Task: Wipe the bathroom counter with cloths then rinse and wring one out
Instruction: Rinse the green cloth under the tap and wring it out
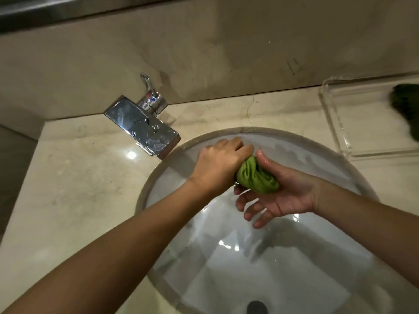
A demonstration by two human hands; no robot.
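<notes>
A wet green cloth (256, 176), twisted into a tight roll, hangs over the white sink basin (226, 257). My left hand (220, 163) grips its upper left end from above, fingers curled round it. My right hand (278, 193) cradles the lower right end in its palm, thumb pressed on top and fingers spread loosely below the cloth. A second, darker green cloth (405, 105) lies in a clear tray at the far right edge of the view.
A chrome faucet (145, 125) with a flat square spout and lever handle stands at the back left of the marble counter (74, 189). The clear acrylic tray (340, 123) sits on the counter at the right. The drain (257, 308) lies at the bottom.
</notes>
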